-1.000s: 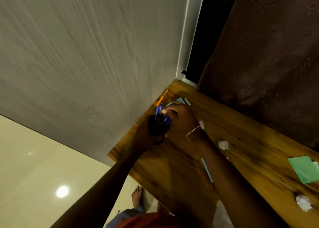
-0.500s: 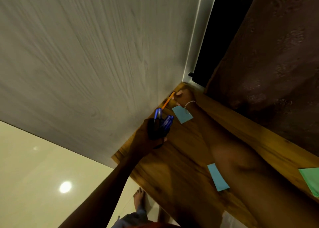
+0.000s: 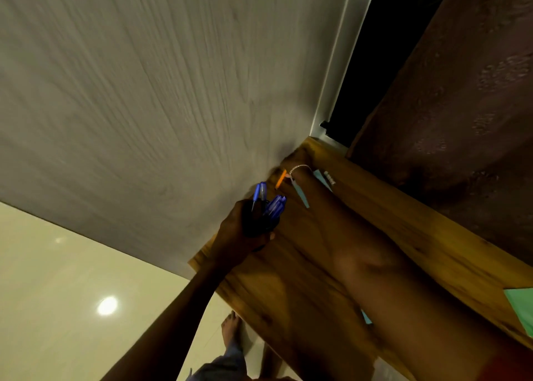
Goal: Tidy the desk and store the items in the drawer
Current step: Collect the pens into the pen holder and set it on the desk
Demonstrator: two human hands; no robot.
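My left hand grips a black pen holder at the left edge of the wooden desk. Several blue pens stick out of the holder. My right arm stretches across the desk to its far corner by the wall. My right hand is blurred there, at the far end of an orange pen that lies along the wall; whether the fingers hold it cannot be told. A light blue sticky note lies partly under my right wrist.
A grey wood-grain wall borders the desk on the left, a dark curtain at the back. A green sticky note lies at the right edge, a small white object near the corner. My foot stands on cream floor tiles.
My right hand left the pen holder and reached to the far corner at the orange pen. My left hand kept its grip on the holder. The camera view shifted.
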